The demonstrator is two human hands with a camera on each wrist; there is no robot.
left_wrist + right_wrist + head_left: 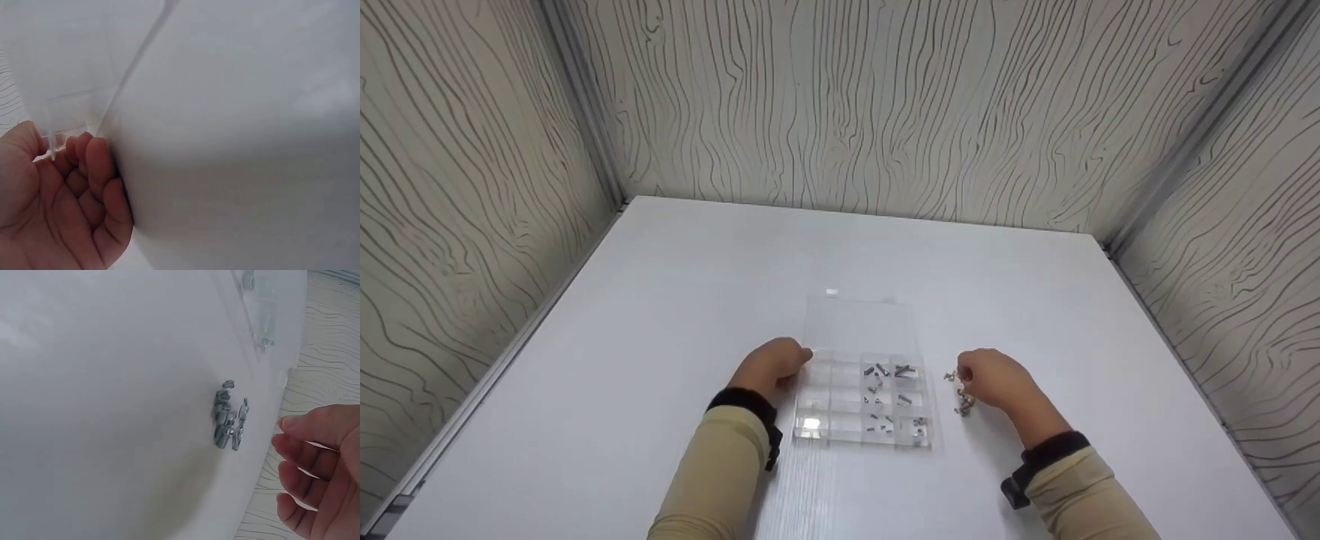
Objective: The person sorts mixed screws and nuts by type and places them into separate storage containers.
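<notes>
A clear plastic compartment box (840, 424) lies on the white table (660, 337), its lid (859, 326) folded back flat. Several of its right-hand compartments hold small metal screws (885, 371). My left hand (771, 365) is at the box's upper left corner. In the left wrist view its thumb and curled fingers (93, 154) pinch the clear box edge (52, 143). A small pile of loose screws (962, 396) (229, 419) lies on the table right of the box. My right hand (991, 377) (318, 455) hovers just beside the pile, fingers loosely curved and holding nothing.
Wood-grain panels (885, 105) wall in the table on the left, back and right. Both forearms wear beige sleeves with black wrist straps (746, 401). The box corner with screws (260, 309) shows at the top of the right wrist view.
</notes>
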